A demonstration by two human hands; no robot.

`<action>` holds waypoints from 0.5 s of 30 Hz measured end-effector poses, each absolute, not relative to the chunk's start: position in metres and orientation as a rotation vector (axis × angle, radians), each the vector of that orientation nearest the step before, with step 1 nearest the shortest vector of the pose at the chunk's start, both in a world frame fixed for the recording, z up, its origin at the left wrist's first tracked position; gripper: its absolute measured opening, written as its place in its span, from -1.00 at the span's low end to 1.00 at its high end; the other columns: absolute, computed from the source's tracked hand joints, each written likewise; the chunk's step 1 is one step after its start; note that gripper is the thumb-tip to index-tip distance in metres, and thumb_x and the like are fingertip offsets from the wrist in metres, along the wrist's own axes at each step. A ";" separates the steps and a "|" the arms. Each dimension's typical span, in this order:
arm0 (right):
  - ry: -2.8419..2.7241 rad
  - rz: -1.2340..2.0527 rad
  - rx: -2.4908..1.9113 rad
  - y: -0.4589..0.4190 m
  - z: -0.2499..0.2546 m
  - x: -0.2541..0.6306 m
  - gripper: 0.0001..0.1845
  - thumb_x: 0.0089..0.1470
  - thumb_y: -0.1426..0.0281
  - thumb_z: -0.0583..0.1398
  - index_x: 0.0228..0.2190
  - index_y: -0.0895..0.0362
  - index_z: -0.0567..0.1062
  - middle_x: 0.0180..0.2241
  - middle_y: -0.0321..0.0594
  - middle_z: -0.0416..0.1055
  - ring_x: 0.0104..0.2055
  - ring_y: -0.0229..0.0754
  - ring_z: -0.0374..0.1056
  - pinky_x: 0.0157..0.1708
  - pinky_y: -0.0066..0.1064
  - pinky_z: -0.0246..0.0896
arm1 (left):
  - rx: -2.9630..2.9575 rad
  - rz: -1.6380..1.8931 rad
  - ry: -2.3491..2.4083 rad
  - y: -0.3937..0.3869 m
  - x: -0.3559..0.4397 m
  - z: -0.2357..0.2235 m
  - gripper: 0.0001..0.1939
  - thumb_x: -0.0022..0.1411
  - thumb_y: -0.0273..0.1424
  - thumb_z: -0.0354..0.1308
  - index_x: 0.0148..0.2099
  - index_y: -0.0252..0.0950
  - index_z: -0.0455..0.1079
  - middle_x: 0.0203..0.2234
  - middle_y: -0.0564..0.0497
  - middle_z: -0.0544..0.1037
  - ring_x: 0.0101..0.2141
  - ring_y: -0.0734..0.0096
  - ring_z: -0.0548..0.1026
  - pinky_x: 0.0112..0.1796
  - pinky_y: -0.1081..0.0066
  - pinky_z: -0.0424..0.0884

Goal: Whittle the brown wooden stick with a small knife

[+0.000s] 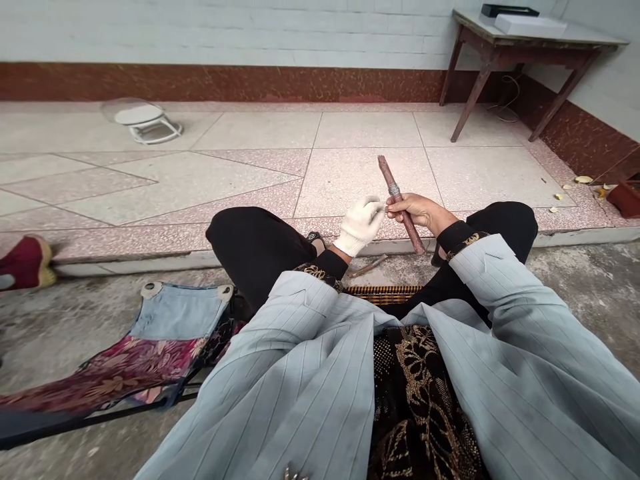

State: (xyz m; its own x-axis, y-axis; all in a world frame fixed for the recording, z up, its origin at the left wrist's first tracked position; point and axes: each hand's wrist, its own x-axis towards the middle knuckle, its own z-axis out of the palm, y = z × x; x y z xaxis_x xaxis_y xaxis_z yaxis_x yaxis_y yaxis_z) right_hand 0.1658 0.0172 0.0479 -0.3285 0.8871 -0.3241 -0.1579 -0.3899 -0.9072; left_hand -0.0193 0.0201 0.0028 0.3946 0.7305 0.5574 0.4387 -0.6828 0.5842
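Right hand [419, 208]: bare, fingers closed round a brown stick [413, 235]. Stick held at a slant between the knees, far end leaning left; grey coil [395, 190] wound round it just beyond the fingers. Left hand [364, 217]: white-gloved, fingertips drawn together just beside the stick; cannot tell whether they grip anything. Round mark on left shoe [315, 237] too small to read. Near left, folding chair [183, 313]; far left, white stool [139, 116]. Far right, bench [587, 41] carrying white box [530, 26].
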 end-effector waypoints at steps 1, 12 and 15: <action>-1.072 1.805 -1.144 0.018 0.047 0.166 -0.78 0.00 0.75 0.17 -0.39 0.23 0.36 -0.54 -0.25 0.38 -0.51 -0.34 0.33 -0.64 -0.62 0.10 | 2.217 1.212 1.000 0.019 -0.019 0.004 -0.88 0.26 -0.33 0.11 -0.24 -0.26 0.42 -0.04 -0.13 0.46 -0.02 0.23 0.42 0.02 0.23 0.31; -1.415 1.595 -1.321 0.020 0.040 0.161 -0.81 -0.11 0.73 0.16 -0.46 0.25 0.45 -0.61 -0.34 0.31 -0.65 -0.43 0.14 -0.67 -0.57 0.04 | 1.191 1.049 0.719 0.027 -0.014 -0.001 -0.67 0.16 -0.15 0.12 -0.46 -0.30 0.23 -0.54 0.05 0.41 -0.55 0.51 0.45 -0.45 0.43 0.39; -1.451 1.590 -1.328 0.018 0.044 0.160 -0.80 -0.11 0.73 0.16 -0.44 0.26 0.47 -0.63 -0.35 0.30 -0.66 -0.42 0.13 -0.67 -0.57 0.03 | 1.055 1.022 0.775 0.029 -0.015 -0.002 -0.66 0.14 -0.14 0.12 -0.48 -0.27 0.19 -0.62 0.07 0.37 -0.62 0.52 0.41 -0.55 0.47 0.32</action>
